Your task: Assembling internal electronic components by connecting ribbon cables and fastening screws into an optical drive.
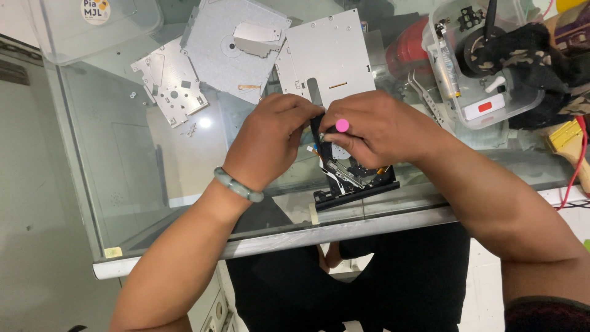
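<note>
Nearest me, the black drive mechanism (353, 178) stands tilted on the glass table (184, 203), its lower edge close to the table's front rim. My left hand (270, 138) and right hand (375, 129) meet over its top, fingers pinched narrow on its upper part; a pink-capped tool (342, 125) pokes out of the right fist. Just beyond lie three grey metal cover plates (236, 43). Far left, a clear plastic bin (92, 24) carries a round white label; far right, a clear box (479, 74) holds small parts.
</note>
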